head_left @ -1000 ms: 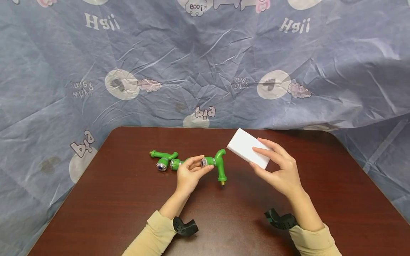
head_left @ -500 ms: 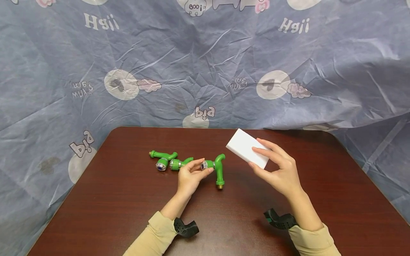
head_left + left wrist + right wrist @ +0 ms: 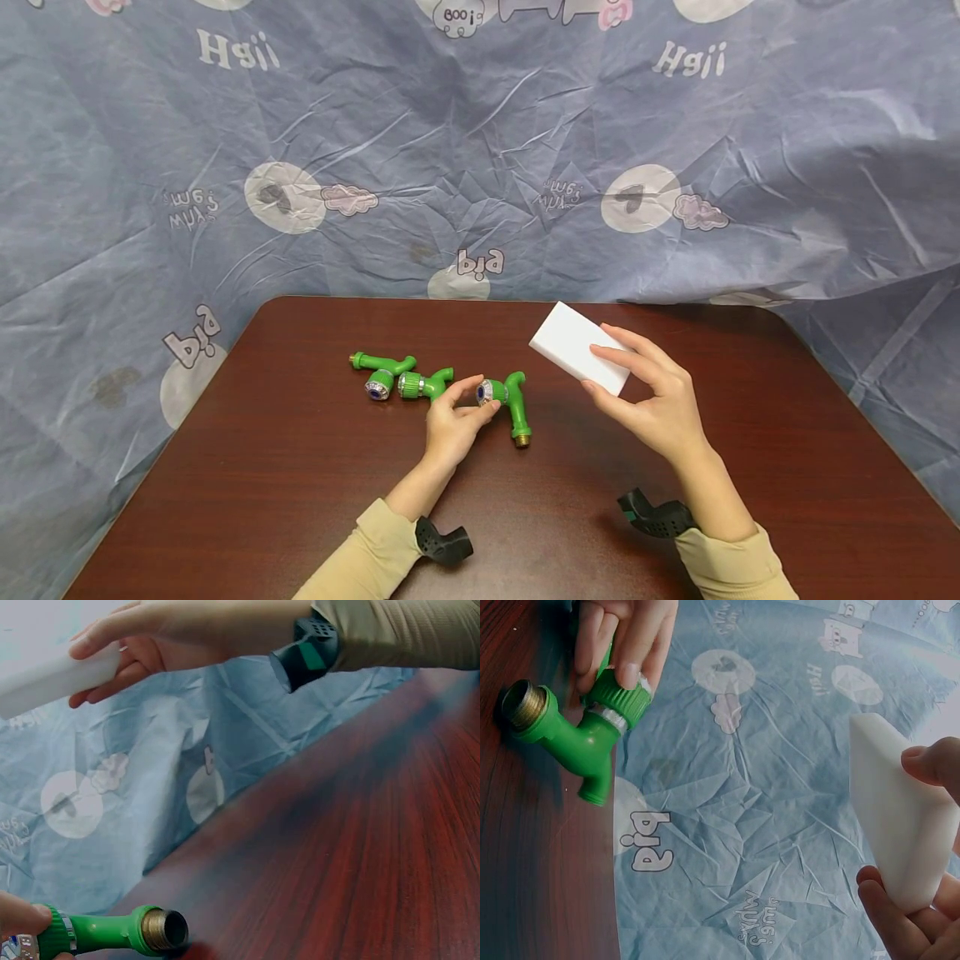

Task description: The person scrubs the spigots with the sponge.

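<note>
My left hand (image 3: 450, 432) pinches the round ribbed knob of a green tap (image 3: 517, 406) between thumb and fingers. The tap's spout points away and its brass threaded end faces me; in the right wrist view the same tap (image 3: 577, 746) hangs low, close to the tabletop. Whether it touches the table is unclear. Raised to the right of it, my right hand (image 3: 663, 402) grips a plain white rectangular block (image 3: 576, 346), sponge-like, by its edges. Thumb and fingers press opposite sides of that block (image 3: 892, 814) in the right wrist view.
Two more green taps lie on the dark red-brown table (image 3: 247, 467): one tap (image 3: 386, 367) further left, and another tap (image 3: 431, 385) partly behind my left hand. A printed grey-blue cloth (image 3: 480, 150) hangs behind the table.
My left hand has lowered the tap toward the table and nearer to me, its knob face turning more into view. The right hand and white block have stayed almost still.
</note>
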Motion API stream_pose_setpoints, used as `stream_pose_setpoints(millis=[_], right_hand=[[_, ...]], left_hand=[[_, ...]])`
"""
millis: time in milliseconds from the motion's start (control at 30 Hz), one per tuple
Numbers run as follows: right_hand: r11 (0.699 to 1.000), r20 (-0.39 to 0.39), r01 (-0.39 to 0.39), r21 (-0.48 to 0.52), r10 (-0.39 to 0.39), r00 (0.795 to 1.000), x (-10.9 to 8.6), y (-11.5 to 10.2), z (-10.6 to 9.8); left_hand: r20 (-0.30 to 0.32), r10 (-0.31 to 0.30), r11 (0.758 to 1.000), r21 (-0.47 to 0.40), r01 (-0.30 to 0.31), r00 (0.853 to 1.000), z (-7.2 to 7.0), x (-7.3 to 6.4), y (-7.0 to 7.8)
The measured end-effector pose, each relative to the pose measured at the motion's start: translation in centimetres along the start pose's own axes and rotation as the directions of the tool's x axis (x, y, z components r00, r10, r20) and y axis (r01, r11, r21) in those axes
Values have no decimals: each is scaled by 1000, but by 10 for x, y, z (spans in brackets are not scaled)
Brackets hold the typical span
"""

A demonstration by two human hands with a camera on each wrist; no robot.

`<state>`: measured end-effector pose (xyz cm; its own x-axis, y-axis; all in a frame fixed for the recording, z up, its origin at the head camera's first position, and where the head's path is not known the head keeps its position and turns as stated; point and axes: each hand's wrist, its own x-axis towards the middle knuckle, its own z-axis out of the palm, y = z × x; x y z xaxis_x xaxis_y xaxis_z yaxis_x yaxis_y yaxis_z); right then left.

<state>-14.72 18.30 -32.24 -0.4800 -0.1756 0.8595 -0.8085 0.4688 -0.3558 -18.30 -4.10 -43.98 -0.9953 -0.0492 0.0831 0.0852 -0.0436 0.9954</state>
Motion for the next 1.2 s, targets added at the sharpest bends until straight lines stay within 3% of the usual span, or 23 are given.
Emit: stream_pose_setpoints(millis=[233, 300, 400, 533, 633, 733, 967, 1200], right_hand=[[1000, 8, -6, -7, 6, 1000, 0, -1, 0], [1000, 10, -7, -9, 7, 1000, 0, -1, 0], [1000, 13, -8, -11, 8, 1000, 0, 0, -1], [1000, 15, -8, -8, 8, 1000, 0, 0, -1], [1000, 14, -9, -8, 10, 1000, 0, 0, -1], [1000, 15, -15, -10, 15, 1000, 0, -1, -1], [1000, 19, -18, -16, 18, 1000, -1, -1, 0], [1000, 24, -16, -17, 16, 1000, -1, -1, 1]], left_hand=[[29, 8, 1000, 11, -8, 1000, 2, -13, 21], [41, -2, 1000, -22, 3, 999, 3, -12, 18], [49, -11, 999, -35, 13, 999, 3, -6, 2], [49, -28, 998, 49, 26, 998, 3, 1, -13], [62, -32, 995, 91, 26, 998, 2, 1, -11], [68, -13, 998, 69, 9, 998, 0, 1, -5], [0, 64, 997, -37, -64, 998, -14, 11, 14], [-87, 109, 994, -1, -109, 990, -39, 23, 28]])
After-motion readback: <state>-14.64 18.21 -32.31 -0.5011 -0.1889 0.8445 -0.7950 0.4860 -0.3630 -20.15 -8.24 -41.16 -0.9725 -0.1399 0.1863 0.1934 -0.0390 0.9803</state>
